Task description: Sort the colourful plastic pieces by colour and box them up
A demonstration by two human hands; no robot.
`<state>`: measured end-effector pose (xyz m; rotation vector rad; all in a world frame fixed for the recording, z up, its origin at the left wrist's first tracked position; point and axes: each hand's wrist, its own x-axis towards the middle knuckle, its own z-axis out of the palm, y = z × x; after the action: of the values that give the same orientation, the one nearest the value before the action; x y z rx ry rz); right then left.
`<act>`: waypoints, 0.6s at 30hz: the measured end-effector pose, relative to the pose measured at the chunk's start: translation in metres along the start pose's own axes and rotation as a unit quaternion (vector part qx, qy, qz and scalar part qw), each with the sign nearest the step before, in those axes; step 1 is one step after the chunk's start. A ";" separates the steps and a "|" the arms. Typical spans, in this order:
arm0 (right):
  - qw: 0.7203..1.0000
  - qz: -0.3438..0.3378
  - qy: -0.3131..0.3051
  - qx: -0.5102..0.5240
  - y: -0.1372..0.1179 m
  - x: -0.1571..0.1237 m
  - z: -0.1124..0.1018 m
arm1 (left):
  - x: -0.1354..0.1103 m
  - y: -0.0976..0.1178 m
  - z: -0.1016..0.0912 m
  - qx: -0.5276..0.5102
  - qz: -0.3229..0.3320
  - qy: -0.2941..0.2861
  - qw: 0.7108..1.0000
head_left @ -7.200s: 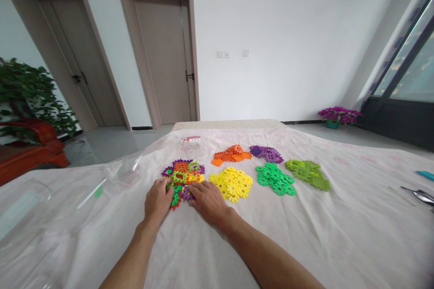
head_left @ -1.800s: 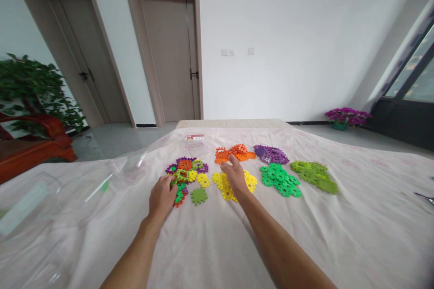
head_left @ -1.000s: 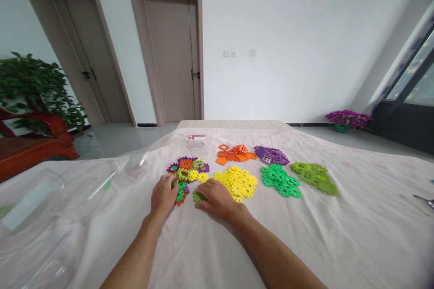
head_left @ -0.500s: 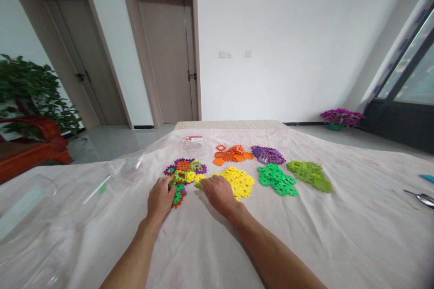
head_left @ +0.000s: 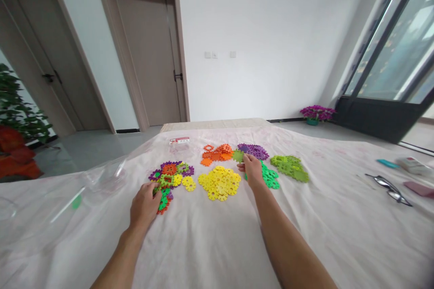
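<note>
My left hand (head_left: 145, 203) rests at the near left of a mixed pile of plastic building pieces (head_left: 169, 169), purple, orange, green and yellow. Its fingers are curled over the edge of a lime green piece (head_left: 166, 180); the fingertips are partly hidden. My right hand (head_left: 252, 169) pinches a flat, square lime green piece (head_left: 238, 156) between the orange pile (head_left: 219, 153) and the purple pile (head_left: 254, 150). Under and beside that hand lies a heap of green flower-shaped pieces (head_left: 270, 177). Yellow flower-shaped pieces (head_left: 220, 183) lie heaped between my hands.
A lime green pile (head_left: 290, 168) lies to the right. Clear plastic containers (head_left: 105, 176) stand at the left, and a labelled clear box (head_left: 179, 144) at the back. Glasses (head_left: 388, 188), a teal object (head_left: 387, 163) and a dark pink case (head_left: 419, 188) are at the far right.
My right hand has moved right and away from me, from beside the yellow heap to above the green one, with the lime green piece. The view has turned right. My left hand stays at the mixed pile.
</note>
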<state>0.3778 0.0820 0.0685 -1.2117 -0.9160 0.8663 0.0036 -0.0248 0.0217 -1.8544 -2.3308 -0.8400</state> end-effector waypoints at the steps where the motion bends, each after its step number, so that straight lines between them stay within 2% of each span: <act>1: 0.999 0.012 0.028 0.034 0.001 0.005 -0.006 | 0.000 0.000 0.000 0.000 0.001 0.000 1.000; 4: 0.976 0.018 0.126 0.177 -0.002 0.021 -0.027 | 0.000 0.000 0.000 0.002 0.003 -0.001 1.000; 7: 0.927 -0.002 0.203 0.314 -0.006 0.034 -0.047 | 0.000 0.001 0.000 0.004 0.002 -0.004 1.000; 10: 0.906 0.027 0.238 0.349 -0.007 0.037 -0.054 | 0.001 -0.001 0.001 0.005 -0.002 -0.010 1.000; 12: 0.913 0.055 0.225 0.334 -0.007 0.033 -0.048 | 0.001 -0.001 0.001 0.004 -0.002 -0.009 1.000; 15: 0.950 0.074 0.150 0.266 -0.005 0.023 -0.029 | 0.001 -0.002 0.002 0.004 0.003 -0.003 1.000; 18: 0.978 0.064 0.084 0.181 -0.005 0.011 -0.010 | 0.001 -0.003 0.002 0.002 0.004 -0.002 1.000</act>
<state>0.3918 0.0879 0.0733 -1.0153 -0.5202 0.9698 0.0016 -0.0238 0.0193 -1.8653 -2.3235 -0.8315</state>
